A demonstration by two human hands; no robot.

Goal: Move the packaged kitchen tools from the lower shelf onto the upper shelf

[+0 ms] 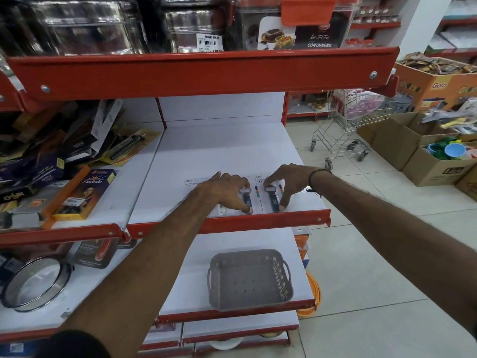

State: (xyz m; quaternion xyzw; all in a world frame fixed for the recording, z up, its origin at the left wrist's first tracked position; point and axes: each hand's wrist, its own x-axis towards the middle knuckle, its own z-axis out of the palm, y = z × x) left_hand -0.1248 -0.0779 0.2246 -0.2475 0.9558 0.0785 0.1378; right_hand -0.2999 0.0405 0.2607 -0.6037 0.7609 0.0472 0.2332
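Both my hands rest on the white upper shelf with the red front lip (232,151). My left hand (227,189) lies spread, fingers apart, pressing the left white-carded, dark-handled kitchen tool (246,198) flat near the lip. My right hand (286,182), also spread, pins the right white-carded tool (272,197) just beside it; I judge this squares the two cards together. The grey plastic basket (249,277) on the lower shelf appears empty. Card print is unreadable; my left palm hides most of its card.
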